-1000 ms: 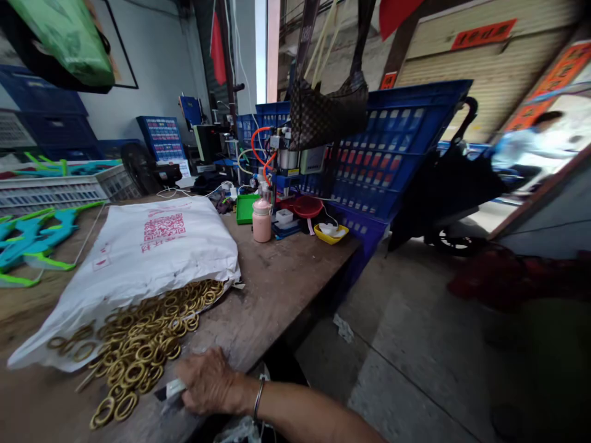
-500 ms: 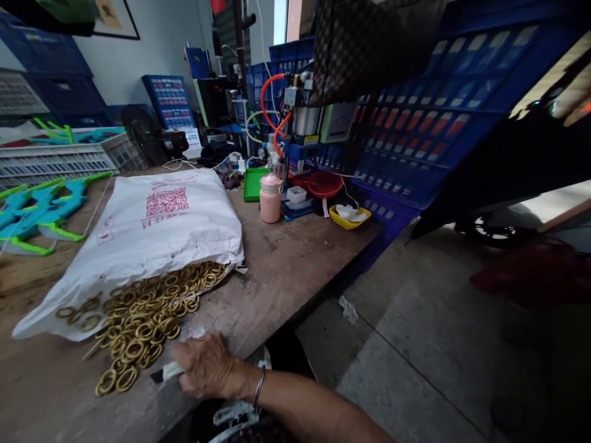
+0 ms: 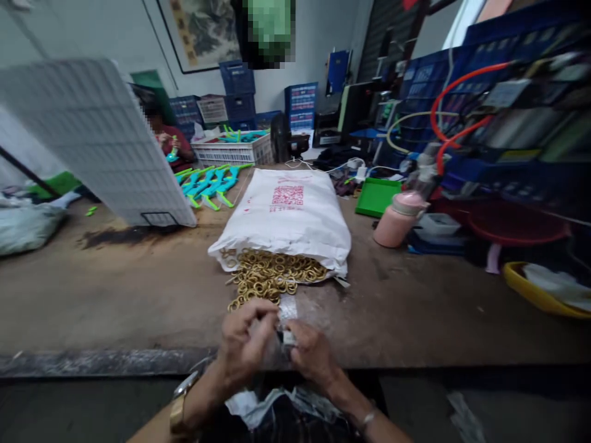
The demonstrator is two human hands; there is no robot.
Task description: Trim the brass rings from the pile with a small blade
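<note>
Many brass-coloured metal rings (image 3: 263, 286) spill from the open mouth of a white woven sack (image 3: 305, 224) printed with a red code. Just in front of them, my left hand (image 3: 249, 335) is closed, thumb and forefinger curled together. Whatever it pinches is too small or hidden to make out. Beside it, my right hand (image 3: 311, 354) grips a small white tool (image 3: 289, 337), mostly covered by the fingers. The two hands are close together over the table's front edge.
A white plastic grid panel (image 3: 111, 147) stands at left, near teal-and-green plastic parts (image 3: 210, 186). Another person (image 3: 173, 147) sits behind it. To the right are a pink bottle (image 3: 399, 220), a green tray (image 3: 376, 197), a yellow dish (image 3: 545, 292) and a machine with orange hoses (image 3: 438, 117).
My view has swung left, bringing the grid panel and the other person into sight. My left hand has come into view beside the right, which still holds the white tool.
</note>
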